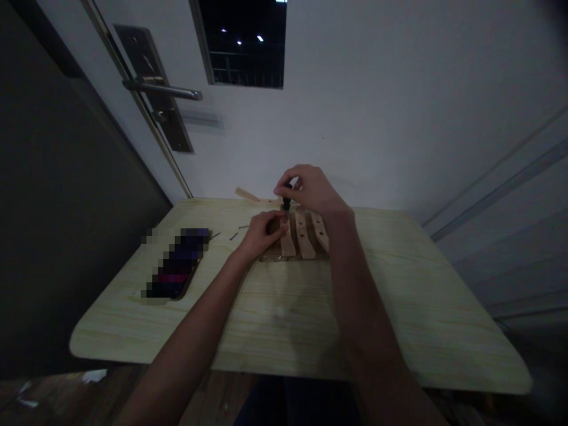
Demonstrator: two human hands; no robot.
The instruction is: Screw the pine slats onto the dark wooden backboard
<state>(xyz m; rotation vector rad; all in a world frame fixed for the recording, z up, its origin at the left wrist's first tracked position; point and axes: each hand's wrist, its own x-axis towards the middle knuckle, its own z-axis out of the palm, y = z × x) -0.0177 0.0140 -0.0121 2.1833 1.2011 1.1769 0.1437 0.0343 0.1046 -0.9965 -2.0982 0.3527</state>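
My right hand (308, 186) grips a small screwdriver (286, 198) by its dark handle, fingers closed near the top. The tool stands nearly upright over the leftmost of three notched wooden slats (288, 244). Around the screwdriver's lower end, the thumb and index finger of my left hand (261, 234) curl together, touching that slat; what they pinch there is too small to make out. Beneath the slats is a brown wooden board (270, 257). Dark holes show in the middle slat (304, 236) and the right slat (320, 228), the latter partly covered by my right forearm.
Behind my hands lies another pale wooden piece (247, 194). Loose screws (234, 236) are scattered to the left, beside a phone (180, 266). The light wooden table (275, 331) backs onto a white door with a lever handle (164, 89).
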